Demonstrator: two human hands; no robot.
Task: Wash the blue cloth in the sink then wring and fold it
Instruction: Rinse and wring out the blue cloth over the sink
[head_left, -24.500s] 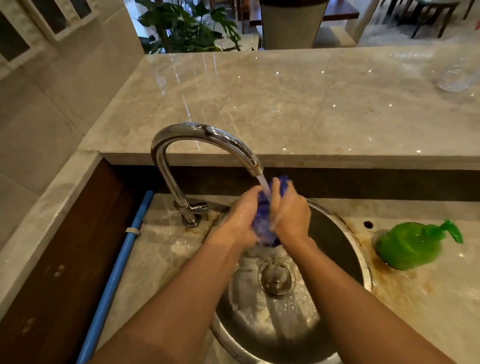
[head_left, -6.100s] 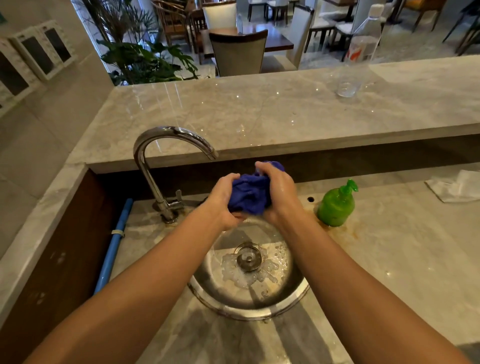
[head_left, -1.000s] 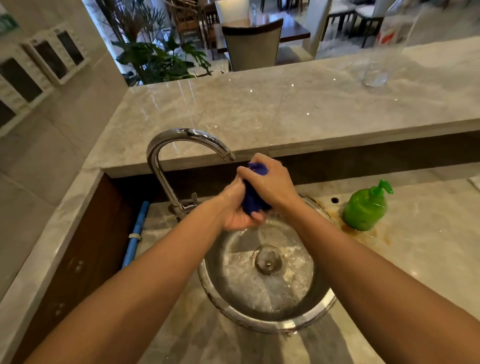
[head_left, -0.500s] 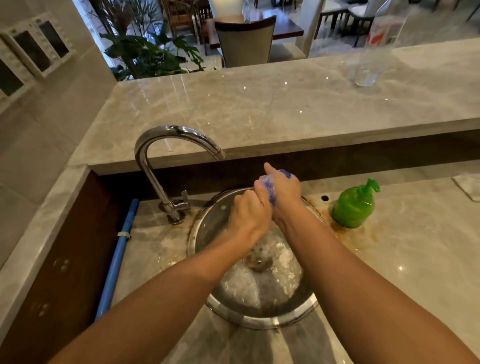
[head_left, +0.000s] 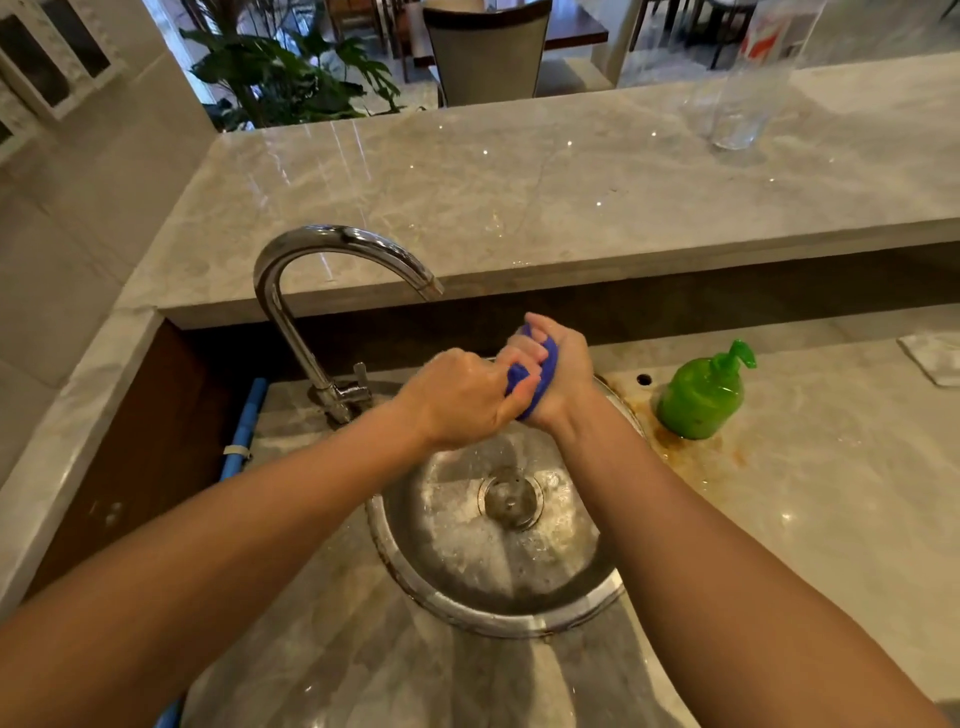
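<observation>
The blue cloth (head_left: 521, 375) is bunched into a tight wad, mostly hidden between my two hands. My left hand (head_left: 457, 397) grips its near end and my right hand (head_left: 558, 371) is closed around its far end. Both hold it above the back rim of the round steel sink (head_left: 498, 618). Soapy water and foam lie around the drain (head_left: 510, 498). The chrome tap (head_left: 332, 291) arches to the left of my hands, and no water runs from its spout.
A green soap dispenser (head_left: 698, 395) stands right of the sink on a stained marble counter. A white cloth (head_left: 935, 358) lies at the far right edge. A raised marble ledge behind holds a clear bottle (head_left: 743, 98). A blue pipe (head_left: 244, 426) runs down the left.
Over the last second my hands stayed clamped on the cloth and turned against each other; my left hand now sits lower left with the cloth showing between the fists. The view shifted slightly.
</observation>
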